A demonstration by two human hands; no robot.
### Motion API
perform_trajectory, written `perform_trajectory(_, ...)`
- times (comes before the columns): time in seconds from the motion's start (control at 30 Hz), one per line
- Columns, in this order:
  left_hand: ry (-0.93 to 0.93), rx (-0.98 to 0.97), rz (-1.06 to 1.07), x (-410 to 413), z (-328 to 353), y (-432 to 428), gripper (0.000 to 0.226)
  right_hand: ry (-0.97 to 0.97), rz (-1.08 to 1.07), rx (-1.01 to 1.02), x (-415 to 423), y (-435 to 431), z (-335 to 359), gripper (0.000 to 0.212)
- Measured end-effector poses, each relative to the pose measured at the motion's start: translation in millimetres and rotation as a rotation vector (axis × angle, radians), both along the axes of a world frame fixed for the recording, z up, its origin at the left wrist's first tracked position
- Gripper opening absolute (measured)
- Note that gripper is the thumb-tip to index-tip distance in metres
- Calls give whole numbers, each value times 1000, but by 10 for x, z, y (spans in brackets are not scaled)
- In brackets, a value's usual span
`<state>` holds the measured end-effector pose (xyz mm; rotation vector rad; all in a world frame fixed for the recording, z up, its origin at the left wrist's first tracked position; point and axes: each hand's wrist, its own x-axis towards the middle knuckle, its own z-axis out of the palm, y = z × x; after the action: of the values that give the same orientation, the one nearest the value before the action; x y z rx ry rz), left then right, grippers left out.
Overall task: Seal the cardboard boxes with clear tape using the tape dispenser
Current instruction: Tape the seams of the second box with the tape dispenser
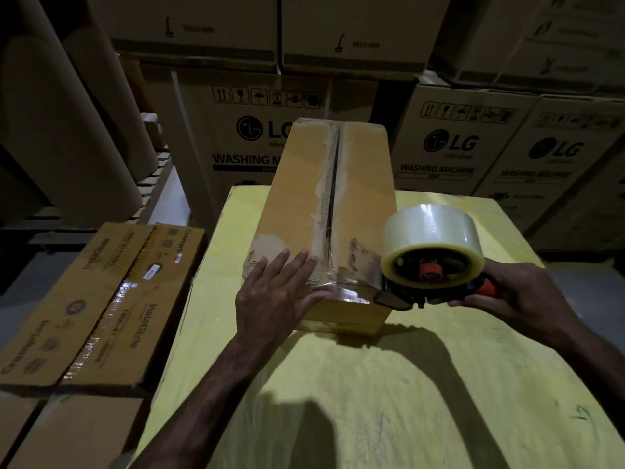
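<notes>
The cardboard box point(304, 204) lies on the yellow table point(406, 384), its open seam running toward 12 o'clock. The left hand point(277, 292) presses flat, fingers straight, beside the clear tape point(351, 286) at the near edge. The right hand point(517, 292) grips the tape dispenser point(429, 262) at 3 o'clock. Probably best: pin that end, line up the seam, pull straight.

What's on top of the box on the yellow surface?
The left hand lies flat on the cardboard box at its near end. Clear tape runs from the tape dispenser, in the right hand, onto the near edge. Old residue lines the seam. The hand hides what's beneath.
</notes>
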<state>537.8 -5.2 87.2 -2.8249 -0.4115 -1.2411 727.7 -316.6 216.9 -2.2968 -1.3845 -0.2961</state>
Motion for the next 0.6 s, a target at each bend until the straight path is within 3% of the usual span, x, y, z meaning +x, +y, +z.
perform_trajectory(0.27,90,-131,20,2,59,-221,62,-34,-35,64,24,-109,-91,69)
perform_trajectory(0.37,145,-77,-42,76,73,-511,67,-68,-43,57,61,-137,-125,75)
perform_trajectory(0.47,156,-27,-115,250,119,-843,71,-45,-51,55,78,-113,-120,66)
perform_trajectory(0.6,142,-53,-82,431,187,-907,68,-47,-33,35,165,-111,-30,69)
